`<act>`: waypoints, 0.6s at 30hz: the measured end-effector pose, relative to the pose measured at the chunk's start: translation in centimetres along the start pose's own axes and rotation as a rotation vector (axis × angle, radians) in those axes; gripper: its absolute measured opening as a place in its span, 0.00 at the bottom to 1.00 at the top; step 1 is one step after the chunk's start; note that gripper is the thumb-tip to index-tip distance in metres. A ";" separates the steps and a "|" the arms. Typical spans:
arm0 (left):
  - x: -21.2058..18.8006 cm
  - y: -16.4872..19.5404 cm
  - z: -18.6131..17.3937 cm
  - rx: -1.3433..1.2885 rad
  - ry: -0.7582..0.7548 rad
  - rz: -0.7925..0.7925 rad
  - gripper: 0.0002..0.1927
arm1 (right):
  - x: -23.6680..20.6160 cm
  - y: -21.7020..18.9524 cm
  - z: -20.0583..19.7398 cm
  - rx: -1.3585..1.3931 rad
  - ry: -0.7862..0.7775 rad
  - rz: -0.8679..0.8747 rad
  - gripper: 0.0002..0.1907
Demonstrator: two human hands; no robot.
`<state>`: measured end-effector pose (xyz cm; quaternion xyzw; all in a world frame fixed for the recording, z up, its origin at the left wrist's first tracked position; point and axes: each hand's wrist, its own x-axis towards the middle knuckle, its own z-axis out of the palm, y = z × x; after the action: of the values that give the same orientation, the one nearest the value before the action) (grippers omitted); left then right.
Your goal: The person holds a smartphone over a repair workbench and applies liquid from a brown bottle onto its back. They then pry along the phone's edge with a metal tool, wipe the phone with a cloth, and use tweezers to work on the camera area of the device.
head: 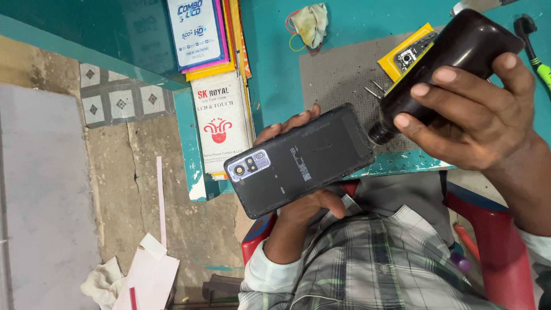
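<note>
Left hand: the left hand is closed around the phone, thumb under the lower long edge, fingertips showing over the upper edge at 12 o'clock.
Phone: held rear side up, above the lap, at the near edge of the bench; camera block at its 9 o'clock end, the 3 o'clock end overlapping the bench edge.
Right hand: the right hand is wrapped round a dark bottle, tilted so the nozzle points down toward 7 o'clock.
Nozzle: just beside the phone's 3 o'clock end; contact cannot be told.
Step, as judged: liquid is being brought to the back cover's seam at that end.
Advice: keep the phone level and steady, squeeze lightly, keep the nozzle on the seam and away from the camera block.
Risk: over-squeezing would flood the cover and run onto the shirt.
Surroundings: grey mat at 12 o'clock of the phone, yellow part behind the bottle, boxes at 10 o'clock, rag beyond.
</note>
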<state>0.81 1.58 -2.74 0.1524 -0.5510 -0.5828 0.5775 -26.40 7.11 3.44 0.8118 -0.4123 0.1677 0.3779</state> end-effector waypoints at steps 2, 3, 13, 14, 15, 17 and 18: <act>0.0 0.0 -0.1 0.009 0.000 -0.006 0.65 | 0.2 0.0 0.1 -0.018 0.018 -0.010 0.16; -0.1 0.1 -0.1 0.007 0.001 -0.020 0.66 | 0.2 0.1 0.2 -0.028 0.019 -0.010 0.16; -0.4 0.5 0.0 -0.036 -0.020 -0.084 0.68 | 0.5 0.6 0.1 -0.100 0.029 -0.027 0.14; -0.4 0.5 -0.1 -0.055 -0.019 -0.090 0.68 | 0.6 0.6 0.1 -0.111 0.029 -0.027 0.14; -0.4 0.5 0.0 -0.045 -0.025 -0.083 0.68 | 0.6 0.7 0.1 -0.114 0.020 -0.027 0.14; -0.5 0.5 0.0 -0.055 -0.037 -0.078 0.68 | 0.7 0.8 0.0 -0.118 0.002 -0.028 0.15; -0.5 0.6 -0.1 -0.075 -0.044 -0.081 0.67 | 0.7 0.8 0.0 -0.126 -0.003 -0.023 0.15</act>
<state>1.32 2.09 -2.54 0.1401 -0.5348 -0.6289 0.5467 -26.60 6.40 4.25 0.7913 -0.4135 0.1359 0.4295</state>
